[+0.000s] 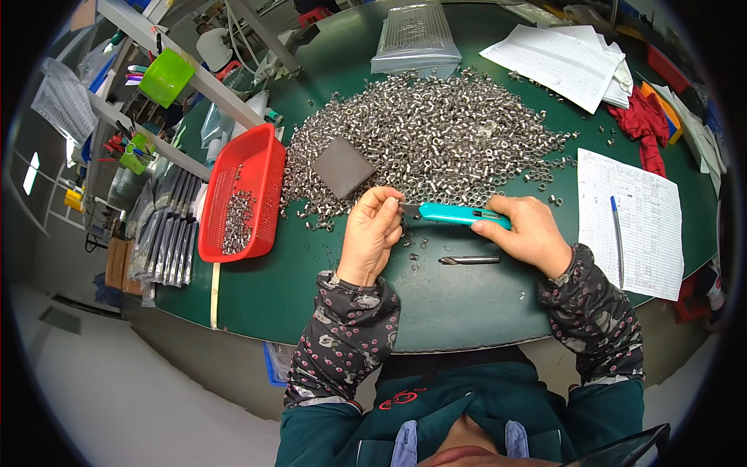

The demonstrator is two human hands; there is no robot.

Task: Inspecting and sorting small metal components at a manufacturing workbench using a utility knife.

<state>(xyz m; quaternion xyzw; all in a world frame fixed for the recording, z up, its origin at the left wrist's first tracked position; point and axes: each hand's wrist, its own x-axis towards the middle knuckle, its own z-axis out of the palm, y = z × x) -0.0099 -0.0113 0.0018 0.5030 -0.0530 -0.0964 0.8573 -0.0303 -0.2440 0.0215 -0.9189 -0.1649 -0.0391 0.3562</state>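
Observation:
My right hand (523, 229) is closed round a teal utility knife (455, 214), its blade end pointing left. My left hand (372, 232) pinches at the tip of that blade; a small metal ring seems to sit between the fingers, though they mostly hide it. Just beyond both hands spreads a large heap of small shiny metal rings (436, 128). On the heap's near left side lies a dark square block (343, 167). A drill bit (469, 260) rests on the green table (467, 311) below the knife, with a few loose rings and shavings around.
Left of the heap stands a red plastic basket (268, 175) holding some rings. At right lie a printed sheet (646, 241) with a blue pen (617, 237) on it and a red cloth (646, 124). Papers (556, 62) and a clear plastic tray stack (416, 35) are at the back.

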